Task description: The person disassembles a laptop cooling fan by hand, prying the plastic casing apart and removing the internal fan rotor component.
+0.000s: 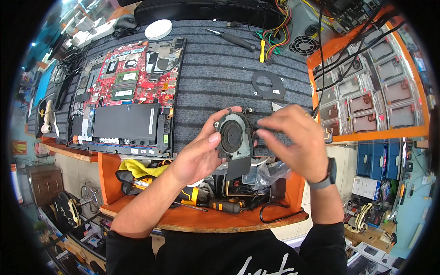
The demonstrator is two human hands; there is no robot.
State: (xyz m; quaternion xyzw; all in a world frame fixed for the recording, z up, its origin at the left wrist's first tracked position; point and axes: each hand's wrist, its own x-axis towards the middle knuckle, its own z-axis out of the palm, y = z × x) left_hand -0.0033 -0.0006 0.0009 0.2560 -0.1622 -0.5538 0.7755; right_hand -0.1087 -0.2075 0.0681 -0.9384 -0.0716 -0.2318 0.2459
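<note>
- We have the fan (232, 136) raised over the near edge of the striped mat (211, 73), with its round wheel facing up and a dark flap (239, 169) hanging from its lower end.
- Our left hand (195, 158) grasps the fan from the left, thumb along the rim and fingers behind it.
- Our right hand (298, 140) is at the fan's right edge, thumb and forefinger drawn close together; we cannot tell whether they pinch anything there.
- We judge the step in hand to be close finger work on the fan's side, done away from the laptop (158, 82), which lies to our left with its red board and battery (126, 121) bare.
- Beyond the right hand, a dark flat plate (278, 85) with a round hole lies on the mat; its outline suggests to us that it may belong to the fan.
- The next move seems to call for a steady left hold, a light fingertip touch on the right, and no pressure on the blades or flap.
- The screwdriver (238, 41) lies farther back, untouched.
</note>
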